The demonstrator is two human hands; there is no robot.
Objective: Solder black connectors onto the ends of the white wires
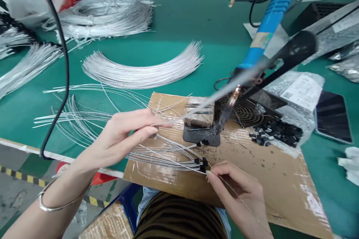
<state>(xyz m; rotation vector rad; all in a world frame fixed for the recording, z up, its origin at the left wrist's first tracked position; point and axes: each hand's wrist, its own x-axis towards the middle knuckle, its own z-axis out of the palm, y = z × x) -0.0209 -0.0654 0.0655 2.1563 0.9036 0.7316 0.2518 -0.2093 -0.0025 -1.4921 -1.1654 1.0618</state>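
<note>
My left hand [126, 134] pinches a thin silver wire [196, 110] that runs, blurred, up to the right toward a soldering iron [269, 18] with a blue grip. The iron rests tilted in its black stand [202, 136] on a cardboard sheet [275, 179]. My right hand [238, 190] pinches another thin wire near the sheet's front edge. Its fingertips sit next to a row of wires ending in small black parts [200, 162].
Bundles of silver wires [143, 69] lie across the green table, with more at the back left [106, 16]. A heap of small black parts [276, 132] sits on plastic at the right. A phone [333, 115] and black cables [66, 63] lie nearby.
</note>
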